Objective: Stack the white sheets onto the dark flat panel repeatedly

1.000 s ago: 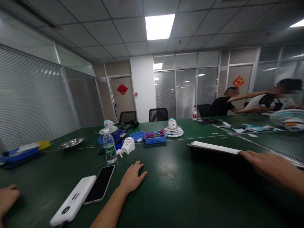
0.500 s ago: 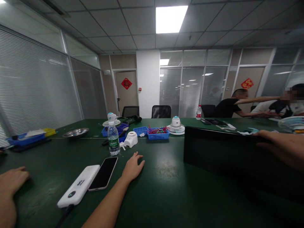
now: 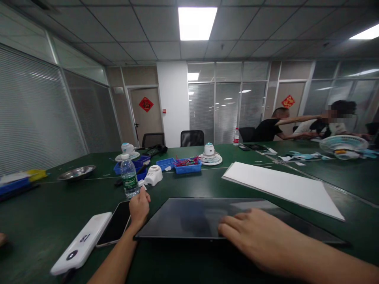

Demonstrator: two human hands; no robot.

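A thin black screen panel (image 3: 183,217) lies tilted low over the table in front of me, glossy face up. My right hand (image 3: 251,232) is closed over its near edge, fingers curled onto the face and the thumb hidden. Just beside the panel's left edge is my left hand (image 3: 139,209), fingers curled in and thumb up, nothing visible in it; whether it touches the panel I cannot tell. Left of that hand lie a dark-faced phone (image 3: 115,225) and a white power bank (image 3: 81,244) with a black cable. A water bottle (image 3: 129,179) stands behind the hand.
Beyond the panel a white board (image 3: 281,187) lies flat. Farther back are blue trays (image 3: 188,169), white fan parts (image 3: 209,156) and a metal dish (image 3: 77,172). Another person's fingertips (image 3: 2,238) show at the left edge; two people (image 3: 266,130) sit far right.
The panel has gone from standing upright at the right to lying low in front of me. My left hand has closed. The white board has come into sight, and the view has turned right.
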